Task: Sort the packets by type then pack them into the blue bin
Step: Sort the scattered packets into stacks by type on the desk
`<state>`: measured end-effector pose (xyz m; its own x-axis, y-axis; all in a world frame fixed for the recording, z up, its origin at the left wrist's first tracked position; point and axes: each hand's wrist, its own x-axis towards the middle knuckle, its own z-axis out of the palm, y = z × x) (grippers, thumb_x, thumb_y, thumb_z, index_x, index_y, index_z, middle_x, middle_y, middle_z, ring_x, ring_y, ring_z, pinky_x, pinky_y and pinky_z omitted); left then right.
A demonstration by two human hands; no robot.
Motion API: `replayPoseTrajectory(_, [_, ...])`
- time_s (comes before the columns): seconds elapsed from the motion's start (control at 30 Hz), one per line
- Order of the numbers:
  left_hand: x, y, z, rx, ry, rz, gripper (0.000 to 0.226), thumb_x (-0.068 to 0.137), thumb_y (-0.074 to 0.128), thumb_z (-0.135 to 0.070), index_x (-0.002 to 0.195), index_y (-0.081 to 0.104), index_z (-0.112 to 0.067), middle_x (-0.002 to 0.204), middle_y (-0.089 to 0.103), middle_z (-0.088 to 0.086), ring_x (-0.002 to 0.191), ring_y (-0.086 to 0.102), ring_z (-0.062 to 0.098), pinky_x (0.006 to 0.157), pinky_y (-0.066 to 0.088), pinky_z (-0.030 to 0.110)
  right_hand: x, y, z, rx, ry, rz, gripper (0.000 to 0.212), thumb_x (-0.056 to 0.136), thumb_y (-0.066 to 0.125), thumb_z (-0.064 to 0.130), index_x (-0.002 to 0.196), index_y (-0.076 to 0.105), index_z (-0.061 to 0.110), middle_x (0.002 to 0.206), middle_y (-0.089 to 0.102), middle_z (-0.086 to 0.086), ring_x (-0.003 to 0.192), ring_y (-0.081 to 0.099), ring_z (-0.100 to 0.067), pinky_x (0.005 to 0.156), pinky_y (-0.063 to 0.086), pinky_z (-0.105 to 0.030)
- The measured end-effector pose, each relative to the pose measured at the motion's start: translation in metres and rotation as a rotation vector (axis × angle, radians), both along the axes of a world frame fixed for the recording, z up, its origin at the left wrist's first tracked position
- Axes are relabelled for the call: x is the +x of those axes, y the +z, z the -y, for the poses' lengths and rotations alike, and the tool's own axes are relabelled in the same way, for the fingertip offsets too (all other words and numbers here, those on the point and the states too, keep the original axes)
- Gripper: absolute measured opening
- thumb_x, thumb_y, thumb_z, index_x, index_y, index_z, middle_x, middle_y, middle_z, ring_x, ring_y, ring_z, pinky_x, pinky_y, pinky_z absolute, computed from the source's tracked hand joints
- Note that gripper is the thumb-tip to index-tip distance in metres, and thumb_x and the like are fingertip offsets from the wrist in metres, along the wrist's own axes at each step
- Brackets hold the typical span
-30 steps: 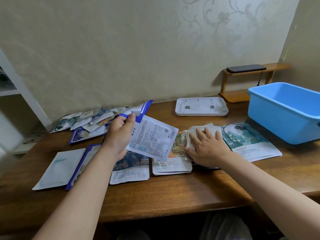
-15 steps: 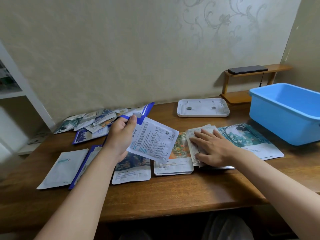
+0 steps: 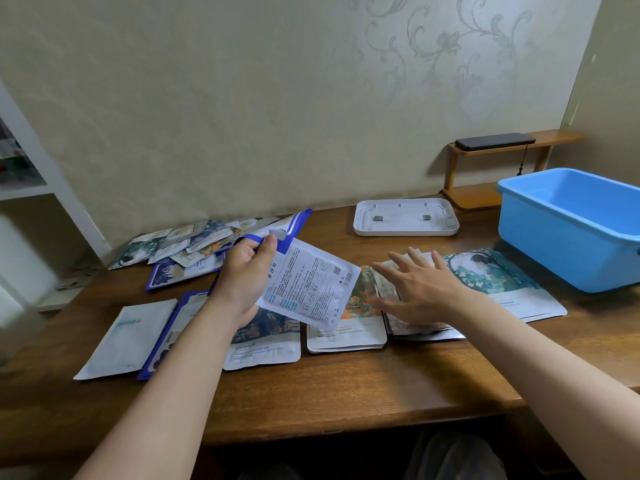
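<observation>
Off to the right, the blue bin (image 3: pixel 554 244) stands on the wooden table (image 3: pixel 346 393), the visible part of its inside showing plain blue plastic, while a shallow white tray (image 3: pixel 405 232) near the wall holds two small dark pieces. Sorted packet piles (image 3: pixel 346 337) lie in a row along the table's front, and a loose heap (image 3: pixel 194 244) lies at the back left. The left hand (image 3: pixel 244 277) is raised above the row, thumb and curled fingers pinching the blue-edged corner of a white packet (image 3: pixel 311 289); the right hand (image 3: pixel 426 289), fingers straight and spread, is over a pale stack (image 3: pixel 415 332), too blurred to tell whether it touches.
</observation>
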<state>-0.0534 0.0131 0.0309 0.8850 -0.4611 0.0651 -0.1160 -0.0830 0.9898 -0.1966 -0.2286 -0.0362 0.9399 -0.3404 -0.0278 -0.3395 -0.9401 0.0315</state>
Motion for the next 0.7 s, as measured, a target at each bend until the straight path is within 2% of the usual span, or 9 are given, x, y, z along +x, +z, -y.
replayPoseTrajectory(0.1, [-0.002,-0.002,0.003,0.005,-0.009,-0.007,0.027,0.107,0.051,-0.033,0.096,0.058,-0.010,0.099,0.075,0.016,0.098,0.072,0.036,0.082,0.055,0.047,0.012,-0.005,0.002,0.004,-0.047,-0.070,0.089,0.082,0.019,0.090,0.157,-0.005,0.048,0.171,-0.004,-0.001,0.156,-0.008,-0.034,0.121,-0.001,-0.065])
replayPoseTrajectory(0.33, [0.004,-0.002,0.001,0.016,-0.005,0.000,0.031,0.106,0.052,-0.036,0.099,0.057,-0.006,0.095,0.076,0.013,0.097,0.073,0.036,0.082,0.055,0.048,0.007,-0.014,0.016,0.059,-0.150,-0.100,0.093,0.078,0.019,0.092,0.157,0.001,0.047,0.171,0.004,-0.002,0.156,-0.002,-0.035,0.119,0.007,-0.066])
replayPoseTrajectory(0.47, [0.005,-0.003,0.003,0.027,-0.001,0.003,0.034,0.106,0.052,-0.037,0.104,0.058,-0.003,0.094,0.078,0.012,0.097,0.074,0.035,0.090,0.056,0.056,0.007,-0.007,0.019,0.079,-0.168,-0.041,0.096,0.078,0.035,0.087,0.158,0.009,0.040,0.167,0.017,-0.005,0.153,0.009,-0.034,0.116,0.019,-0.068])
replayPoseTrajectory(0.6, [0.002,-0.005,0.006,0.000,-0.014,-0.018,0.026,0.106,0.052,-0.034,0.096,0.060,-0.011,0.092,0.078,0.011,0.098,0.073,0.037,0.089,0.055,0.056,0.020,-0.001,0.018,0.146,-0.241,-0.022,0.110,0.069,0.038,0.097,0.159,0.007,0.041,0.169,0.008,-0.001,0.155,-0.001,-0.034,0.112,0.011,-0.077])
replayPoseTrajectory(0.7, [0.003,-0.006,0.007,0.007,-0.024,-0.019,0.027,0.107,0.051,-0.034,0.097,0.059,-0.009,0.093,0.077,0.012,0.094,0.074,0.033,0.082,0.056,0.049,0.031,-0.002,0.020,0.168,-0.247,-0.071,0.102,0.069,0.039,0.096,0.156,0.017,0.047,0.167,0.016,-0.001,0.154,0.004,-0.037,0.111,0.014,-0.079])
